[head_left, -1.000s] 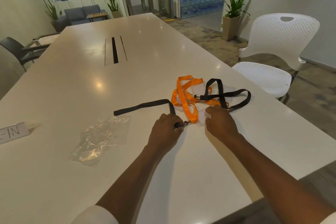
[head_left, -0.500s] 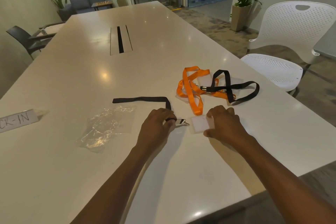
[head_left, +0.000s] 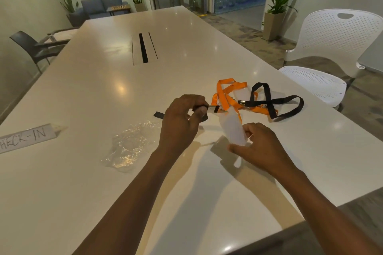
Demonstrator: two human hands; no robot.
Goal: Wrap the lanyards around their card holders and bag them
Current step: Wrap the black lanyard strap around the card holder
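My left hand (head_left: 182,118) pinches the clip end of a black lanyard (head_left: 158,114) just above the white table (head_left: 186,51); most of its strap is hidden behind the hand. My right hand (head_left: 259,147) holds the lower end of a clear card holder (head_left: 232,128), lifted and tilted, its top meeting the clip. Beyond them lie an orange lanyard (head_left: 222,93) and a second black lanyard (head_left: 288,103), tangled together. A crumpled clear plastic bag (head_left: 129,145) rests left of my left forearm.
A "CHECK-IN" paper sign (head_left: 24,136) lies at the table's left edge. A white perforated chair (head_left: 329,51) stands at the right side, a dark chair (head_left: 35,47) at the far left. A cable slot (head_left: 143,49) runs down the table's middle.
Both hands have lifted the black lanyard's clip and the card holder off the table. The strap has been drawn in toward my left hand.
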